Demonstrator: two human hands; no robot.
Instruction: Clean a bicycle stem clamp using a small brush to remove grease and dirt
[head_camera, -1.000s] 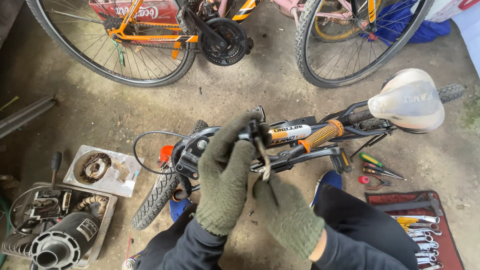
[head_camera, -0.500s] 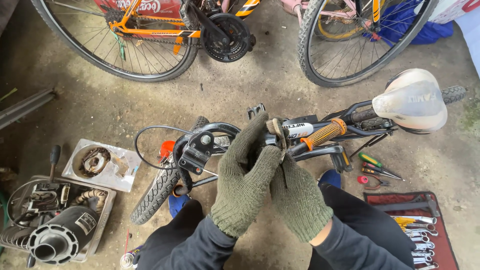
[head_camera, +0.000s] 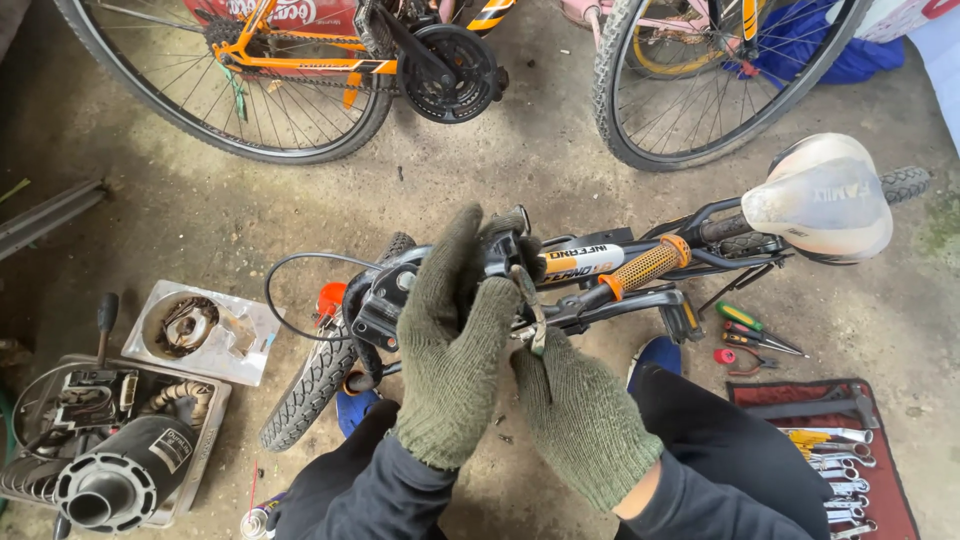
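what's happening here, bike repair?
Yes, it looks so. A person in green knit gloves works on a small bike lying on the concrete floor. The left hand grips the black handlebar end; the right hand holds a thin metal tool against it. Wrenches on a red roll lie nearby.

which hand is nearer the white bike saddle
Right. The right hand works at the handlebar on the side toward the white saddle. The left hand grips the bar further from it, nearer the front tyre.
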